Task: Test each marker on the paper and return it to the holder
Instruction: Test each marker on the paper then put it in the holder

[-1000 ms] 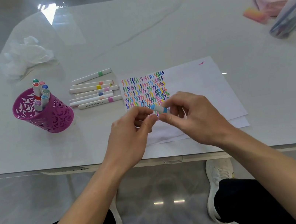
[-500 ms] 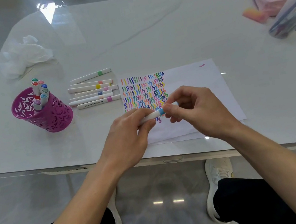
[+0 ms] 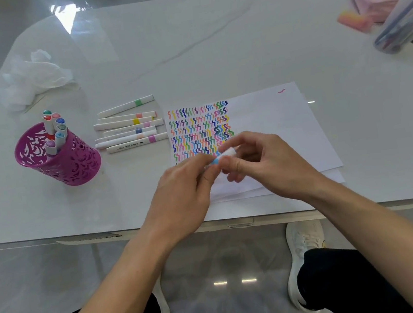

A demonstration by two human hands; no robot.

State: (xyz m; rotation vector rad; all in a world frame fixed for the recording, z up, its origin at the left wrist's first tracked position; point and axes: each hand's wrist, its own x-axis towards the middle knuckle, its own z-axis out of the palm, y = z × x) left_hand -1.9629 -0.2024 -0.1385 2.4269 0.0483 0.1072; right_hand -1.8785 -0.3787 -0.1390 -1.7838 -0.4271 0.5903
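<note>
Hands: we're pinching marker (image 3: 220,157) w/ L hand (image 3: 183,187) + R hand (image 3: 269,165).
Done: several standing in holder (image 3: 65,162).
Left: loose markers (image 3: 128,130) lying beside holder.

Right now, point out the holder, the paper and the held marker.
holder (image 3: 74,163): head view, on its pierced front wall.
paper (image 3: 270,119): head view, on the blank right part of the sheet.
marker (image 3: 215,161): head view, on its blue band.

Close together, left hand (image 3: 184,187) and right hand (image 3: 271,165), fingers (image 3: 231,165) of both curled round one marker (image 3: 222,155)
</note>
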